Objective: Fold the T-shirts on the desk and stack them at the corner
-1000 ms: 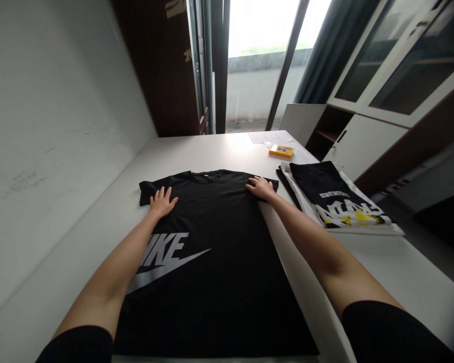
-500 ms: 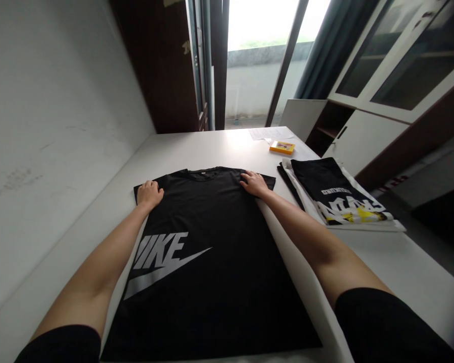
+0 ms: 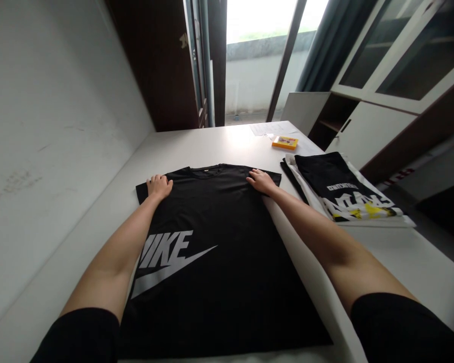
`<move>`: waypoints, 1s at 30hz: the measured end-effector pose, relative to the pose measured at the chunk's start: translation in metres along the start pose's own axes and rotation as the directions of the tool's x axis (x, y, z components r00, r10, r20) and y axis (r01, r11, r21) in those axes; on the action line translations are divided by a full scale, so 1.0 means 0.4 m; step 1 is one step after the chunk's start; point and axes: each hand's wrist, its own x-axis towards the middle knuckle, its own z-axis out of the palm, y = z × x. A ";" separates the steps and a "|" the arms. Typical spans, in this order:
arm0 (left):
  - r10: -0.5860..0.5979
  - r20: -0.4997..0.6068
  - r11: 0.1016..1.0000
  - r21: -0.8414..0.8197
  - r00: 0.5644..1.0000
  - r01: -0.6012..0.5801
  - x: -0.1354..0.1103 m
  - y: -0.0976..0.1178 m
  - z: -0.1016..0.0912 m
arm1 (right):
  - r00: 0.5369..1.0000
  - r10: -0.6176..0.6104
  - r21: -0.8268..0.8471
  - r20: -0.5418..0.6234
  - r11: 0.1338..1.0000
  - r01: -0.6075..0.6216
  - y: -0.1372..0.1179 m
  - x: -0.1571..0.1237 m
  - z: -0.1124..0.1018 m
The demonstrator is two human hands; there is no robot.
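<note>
A black T-shirt lies spread flat, its collar at the far end and a grey NIKE print with a swoosh on its left side. My left hand rests on the shirt's left shoulder near the sleeve, fingers slightly bent and laid on the cloth. On the right shoulder, beside the other sleeve, my right hand lies with its fingers stretched out over the fabric. Neither hand lifts the cloth. My left forearm covers the beginning of the print.
Under the shirt is a white table, with a grey wall along its left side. Folded shirts are stacked at the right. Farther back lie a yellow-orange box and some papers. White cabinets stand beyond.
My left hand has slid inward from the sleeve toward the shoulder of the shirt. My right hand stays at its shoulder, and the whole view has shifted slightly.
</note>
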 end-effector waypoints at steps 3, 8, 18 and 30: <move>0.102 -0.043 0.994 -0.036 0.994 -0.104 -0.002 0.081 0.014 | 0.996 -0.075 0.020 -0.042 0.997 0.076 -0.068 0.001 -0.011; 0.236 -0.036 0.968 -0.072 0.971 -0.238 0.026 0.173 0.044 | 0.990 -0.142 0.016 0.013 0.990 0.142 -0.129 0.014 -0.019; 0.241 0.058 0.967 -0.100 0.969 -0.234 0.107 0.147 0.083 | 0.994 -0.104 -0.013 -0.029 0.995 0.103 -0.045 -0.066 -0.052; 0.232 -0.010 0.973 -0.006 0.973 -0.232 -0.101 0.178 0.051 | 0.997 0.071 0.098 0.031 0.993 -0.073 0.042 -0.201 -0.012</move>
